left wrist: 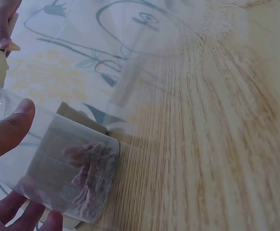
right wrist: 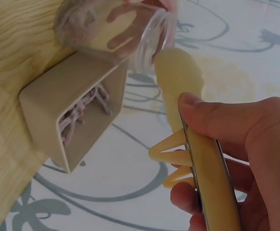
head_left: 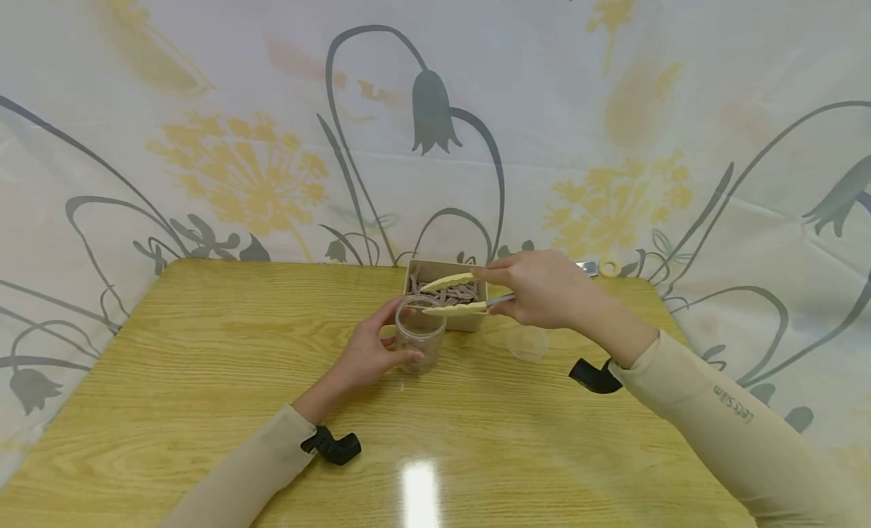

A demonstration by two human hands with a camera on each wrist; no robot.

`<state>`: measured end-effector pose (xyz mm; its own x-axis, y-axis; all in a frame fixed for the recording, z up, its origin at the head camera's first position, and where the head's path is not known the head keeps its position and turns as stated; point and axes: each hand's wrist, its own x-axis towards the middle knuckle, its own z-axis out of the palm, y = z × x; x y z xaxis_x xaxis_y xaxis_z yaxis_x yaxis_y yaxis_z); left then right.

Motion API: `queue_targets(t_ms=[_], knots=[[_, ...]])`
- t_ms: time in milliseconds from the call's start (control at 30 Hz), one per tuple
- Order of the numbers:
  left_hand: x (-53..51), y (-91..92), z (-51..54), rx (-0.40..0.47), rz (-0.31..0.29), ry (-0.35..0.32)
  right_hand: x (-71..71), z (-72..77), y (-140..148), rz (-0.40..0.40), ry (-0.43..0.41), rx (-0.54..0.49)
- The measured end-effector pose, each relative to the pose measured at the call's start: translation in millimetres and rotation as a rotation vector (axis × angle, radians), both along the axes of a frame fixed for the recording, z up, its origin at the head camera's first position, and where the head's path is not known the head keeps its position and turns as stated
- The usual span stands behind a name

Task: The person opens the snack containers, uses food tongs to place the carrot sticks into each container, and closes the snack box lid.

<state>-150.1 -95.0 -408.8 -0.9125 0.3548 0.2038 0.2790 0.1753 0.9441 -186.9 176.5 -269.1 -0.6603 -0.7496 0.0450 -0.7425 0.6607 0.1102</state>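
My left hand (head_left: 370, 352) grips a clear jar (head_left: 420, 346) around its side, its open mouth up. Several purplish-brown strips (left wrist: 89, 173) lie at the jar's bottom in the left wrist view. In my right hand (head_left: 544, 290) is a pair of tongs (head_left: 457, 309) with pale yellow tips, fingers and thumb around the handles. The tongs' two tips stand apart over the jar's mouth and the box, with nothing seen between them. Just behind the jar, a beige rectangular box (head_left: 463, 322) holds more purplish-brown strips (right wrist: 84, 108).
A clear round lid (head_left: 527, 343) lies on the wooden table (head_left: 272, 346), right of the box. Near the table's back right edge is a metal-and-yellow object (head_left: 599, 268), partly hidden by my right hand. A flower-patterned cloth (head_left: 258, 135) stands behind the table.
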Motion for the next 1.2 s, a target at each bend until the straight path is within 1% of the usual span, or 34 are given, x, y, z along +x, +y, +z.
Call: queue_targets(t_ms=[33, 133, 300, 400, 633, 767, 900, 1067, 1200], knots=[[1.5, 0.2, 2.6, 0.002, -0.001, 0.004, -2.3, -0.9, 2, -0.011, -0.003, -0.001], [3.7, 0.3, 6.2, 0.008, -0.007, 0.007, -9.2, -3.7, 7, -0.043, -0.010, -0.003], [3.1, 0.0, 5.3, 0.014, -0.009, 0.001, -22.3, -10.4, 18, -0.095, -0.021, -0.015], [2.5, -0.1, 3.9, 0.016, -0.007, 0.000, -29.7, -15.4, 23, -0.133, -0.053, -0.009], [3.0, 0.6, 2.8, 0.006, 0.006, -0.013, -43.3, -31.3, 29, -0.226, -0.162, 0.057], [2.9, 0.0, 2.8, 0.007, 0.008, -0.011, -48.8, -37.7, 25, -0.240, -0.181, 0.091], [1.9, -0.4, 3.1, 0.009, 0.006, -0.002, -53.5, -38.7, 17, -0.240, -0.173, 0.133], [1.4, 0.1, 3.1, 0.000, 0.011, 0.003, -60.1, -39.9, 4, -0.250, -0.213, 0.196], [2.4, 0.8, 3.6, -0.006, 0.016, -0.004, -64.2, -41.8, -6, -0.239, -0.227, 0.251]])
